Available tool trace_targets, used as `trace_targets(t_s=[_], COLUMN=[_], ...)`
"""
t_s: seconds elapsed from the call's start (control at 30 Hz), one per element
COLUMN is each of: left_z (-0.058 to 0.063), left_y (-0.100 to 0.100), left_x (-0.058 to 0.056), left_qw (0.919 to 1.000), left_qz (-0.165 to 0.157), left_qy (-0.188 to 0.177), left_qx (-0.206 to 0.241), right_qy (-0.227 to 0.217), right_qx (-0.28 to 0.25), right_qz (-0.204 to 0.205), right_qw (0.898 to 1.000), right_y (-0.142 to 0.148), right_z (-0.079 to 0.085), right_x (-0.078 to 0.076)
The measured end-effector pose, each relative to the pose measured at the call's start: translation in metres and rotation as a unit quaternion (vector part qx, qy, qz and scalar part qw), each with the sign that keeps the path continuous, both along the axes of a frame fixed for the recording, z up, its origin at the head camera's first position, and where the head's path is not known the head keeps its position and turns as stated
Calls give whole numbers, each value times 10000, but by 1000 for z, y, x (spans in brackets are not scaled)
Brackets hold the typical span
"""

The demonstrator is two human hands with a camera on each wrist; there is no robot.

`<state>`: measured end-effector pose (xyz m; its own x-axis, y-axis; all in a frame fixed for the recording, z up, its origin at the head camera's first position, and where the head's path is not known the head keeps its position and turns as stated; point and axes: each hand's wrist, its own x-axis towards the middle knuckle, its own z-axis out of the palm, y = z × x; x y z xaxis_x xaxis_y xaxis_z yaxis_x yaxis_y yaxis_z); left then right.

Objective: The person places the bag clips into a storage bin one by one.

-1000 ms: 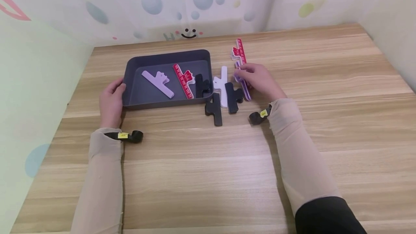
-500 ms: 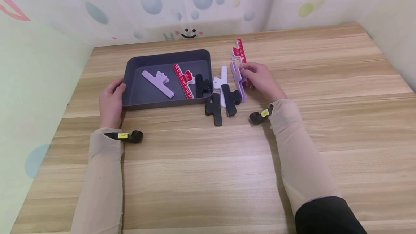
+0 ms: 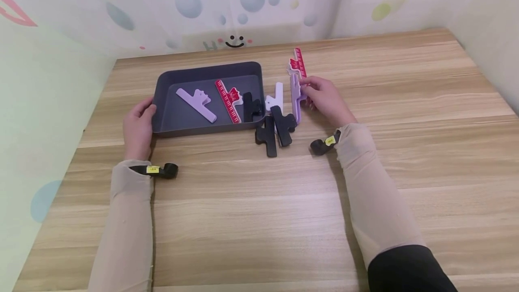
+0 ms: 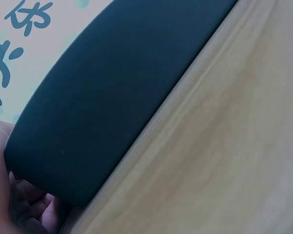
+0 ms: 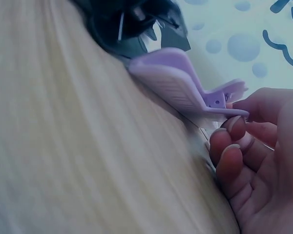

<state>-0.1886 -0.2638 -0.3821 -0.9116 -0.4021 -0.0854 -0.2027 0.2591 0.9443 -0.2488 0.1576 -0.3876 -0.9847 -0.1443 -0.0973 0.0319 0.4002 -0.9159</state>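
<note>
In the head view my right hand [image 3: 326,100] pinches a light purple clip [image 3: 295,102] by its handle tabs, thumb on one side and fingers on the other. Up close in the right wrist view, that purple clip [image 5: 168,83] has its long jaws spread apart in a V, near the tabletop. Its lower end meets a black clip [image 3: 282,127], which lies over part of a white clip [image 3: 278,93]. My left hand [image 3: 138,127] grips the left end of a dark grey tray [image 3: 194,131]; the left wrist view shows fingers curled at the tray's corner [image 4: 102,97].
Inside the tray lie another purple clip [image 3: 197,103], a red piano-key clip [image 3: 229,102] and a black clip [image 3: 248,107]. A second red clip [image 3: 299,63] is behind my right hand. Another black clip [image 3: 267,136] lies before the tray's right corner. A patterned wall [image 3: 284,21] stands behind the table.
My right hand has turned the purple clip and shifted it slightly left. The neighbouring black clip has slid left against the other black clip, covering more of the white clip. The left hand has stayed put.
</note>
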Motion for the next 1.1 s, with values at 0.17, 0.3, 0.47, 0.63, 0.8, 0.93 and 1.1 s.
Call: trace_targets(t_s=[0.17, 0.3, 0.47, 0.63, 0.8, 0.93, 1.1], left_z=[0, 0, -1, -1, -2, -3, -3], left_y=[0, 0, -1, -1, -2, -2, -1], left_x=[0, 0, 0, -1, -2, -2, -1], left_qw=[10000, 10000, 10000, 10000, 9999, 9999, 9999], left_qz=[12, 6, 1, -1, 1, 3, 8], left_qy=[8, 28, 10, 11, 42, 64, 61], left_qx=[-68, -51, -83, -94, -150, -144, -140], right_qy=[46, 48, 59, 87, 67, 48, 41], right_qx=[-136, -232, -387, -537, -600, -599, -604], right_qz=[-91, -139, -204, -266, -322, -336, -340], right_qw=[9999, 9996, 9990, 9982, 9977, 9976, 9976], right_y=[0, 0, 1, 1, 1, 1, 1], right_z=[1, 0, -2, -3, -1, -1, -1], right_x=[1, 1, -1, -2, -1, -1, -1])
